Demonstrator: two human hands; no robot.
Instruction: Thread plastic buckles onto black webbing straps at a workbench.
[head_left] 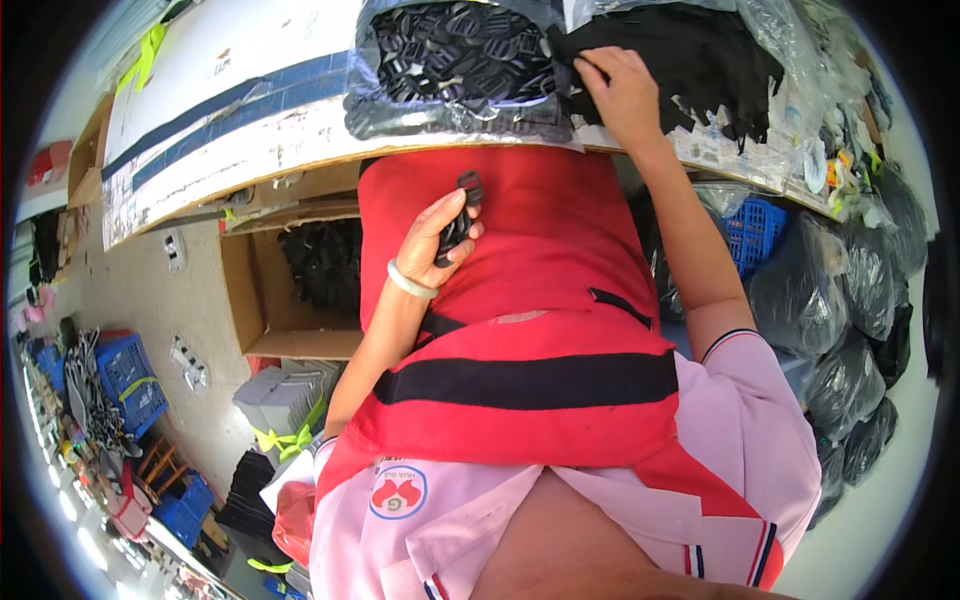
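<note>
My left hand (440, 228), with a pale bangle at the wrist, is closed around several black plastic buckles (469, 187) in front of the red apron. One buckle sticks up past the thumb. At the table's near edge, my right hand (622, 98) reaches onto a pile of black fabric pieces (700, 60). Its thumb and forefinger come together at the pile's left side, pinching a black piece; the exact shape of that piece is hard to make out. Left of this hand, a clear plastic bag (362, 110) lies open, full of black buckles (460, 50).
The white table (290, 125) has blue tape across its left part. Below it stands a cardboard box (245, 290) with black items inside. Filled plastic bags (800, 285) and a blue crate (755, 235) are at my right. Blue baskets (130, 380) stand on the floor at left.
</note>
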